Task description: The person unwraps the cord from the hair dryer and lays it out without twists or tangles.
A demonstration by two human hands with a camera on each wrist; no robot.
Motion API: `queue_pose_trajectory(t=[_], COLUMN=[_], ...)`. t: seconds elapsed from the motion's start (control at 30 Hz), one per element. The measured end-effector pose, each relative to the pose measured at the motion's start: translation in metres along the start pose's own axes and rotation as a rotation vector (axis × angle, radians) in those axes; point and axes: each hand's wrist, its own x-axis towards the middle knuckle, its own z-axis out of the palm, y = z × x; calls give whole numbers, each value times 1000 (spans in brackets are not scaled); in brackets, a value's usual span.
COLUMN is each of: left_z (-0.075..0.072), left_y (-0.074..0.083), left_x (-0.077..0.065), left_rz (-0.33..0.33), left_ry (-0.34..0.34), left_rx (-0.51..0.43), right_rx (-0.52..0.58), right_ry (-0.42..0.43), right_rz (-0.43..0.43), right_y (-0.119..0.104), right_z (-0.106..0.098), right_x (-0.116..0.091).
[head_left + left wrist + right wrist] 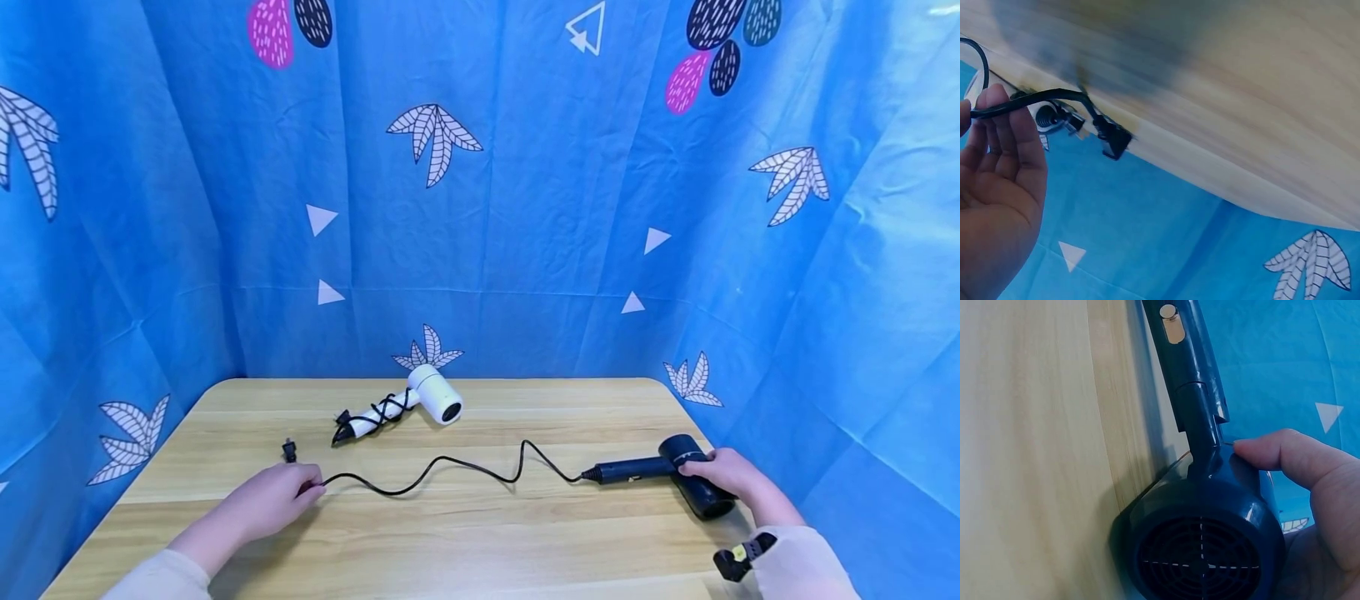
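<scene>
A dark hair dryer lies at the right of the wooden table, its handle pointing left. My right hand grips its barrel, with the thumb near the handle joint; in the right wrist view the round rear grille faces the camera. From the handle a black cord runs in waves across the table to the left. My left hand pinches that cord close to its end, between thumb and fingers. Just beyond the fingers sticks out the black plug.
A white hair dryer lies near the table's back edge, its black cord wound around the handle. Blue patterned curtain encloses the wooden table at the back and sides. A small black and yellow device sits at the right sleeve.
</scene>
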Motion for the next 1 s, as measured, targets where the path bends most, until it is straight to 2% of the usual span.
queue_pose_trajectory(t=[0.23,0.63,1.0], left_z=[-3,-13,-16], left_y=[-10,-19,-25], left_x=[-10,-21,-31], left_rz=[-75,-98,-256], left_ry=[-52,-138,-163], left_rx=[-30,-150,-200], right_rx=[4,-2,-10], right_ry=[9,-45,-46], right_rz=[-9,16,12], right_y=[0,4,4], right_z=[-2,-7,-8], right_x=[-3,-7,-8])
